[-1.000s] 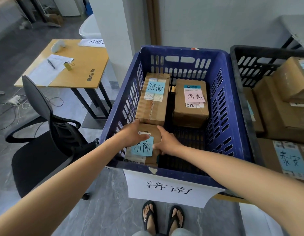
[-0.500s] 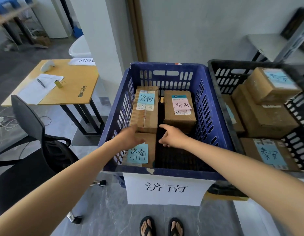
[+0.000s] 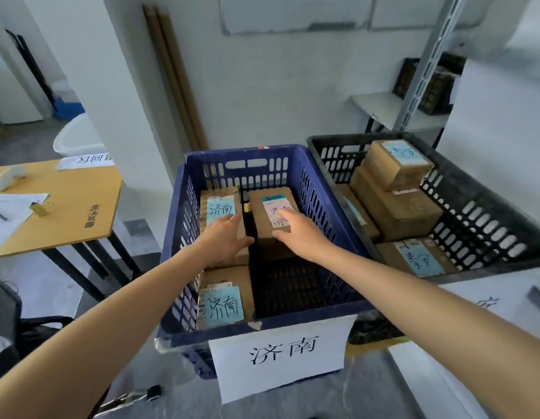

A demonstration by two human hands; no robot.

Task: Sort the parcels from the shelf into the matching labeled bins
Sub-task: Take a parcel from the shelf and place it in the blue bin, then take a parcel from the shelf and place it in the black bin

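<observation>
Left hand and right hand are both released: fingers straight, nothing held. Both are inside the blue bin. Left is over the near end of the far-left parcel, right over the pink-label parcel. Resting or hovering: can't tell.

Near parcel lies flat in the near-left corner, against the front wall. Its 济南 sticker matches the bin sign. The far-left sticker reads the same.

My read: the drop into this bin is done and this is the gap between parcels. Next move is to lift both hands clear of the rim, fetch another parcel from the shelf, read its sticker, then pick a bin.

Not visible or unclear:
- Pink label text is partly under the right fingers, so the match is unconfirmed.
- Source shelf: only a shelf board back right, carrying a dark crate. No loose parcels seen on it.
- Black bin holds stacked blue-sticker parcels. Its own sign is cut off at the frame edge.
- Worktop on the left has papers, off-task.
</observation>
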